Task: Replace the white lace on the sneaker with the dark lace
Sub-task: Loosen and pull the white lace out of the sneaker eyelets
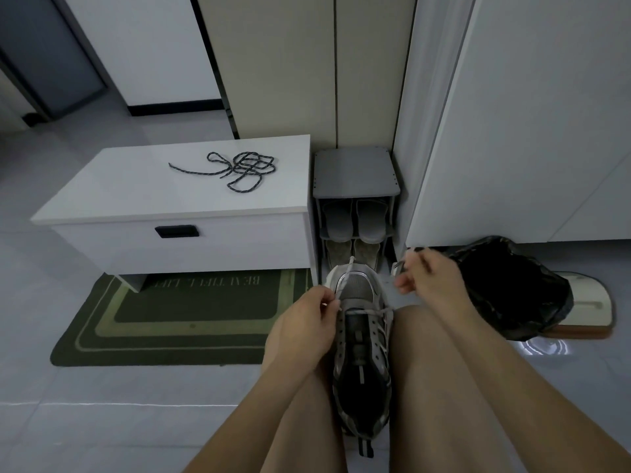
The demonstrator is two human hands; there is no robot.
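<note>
Down on the floor (136, 421), sneaker (362, 353) between the legs: left hand (304, 329) and right hand (430, 278) each pinch an end of the white lace (367, 312), apparently threaded through only the toe eyelets, so pull it free next, then fetch the dark lace (239, 169) off the counter (136, 199).

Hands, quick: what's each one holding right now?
Left hand: fingers pinch a strand of the white lace above the sneaker.
Right hand: fingers curled on what looks like the lace's other end; blurred.
</note>
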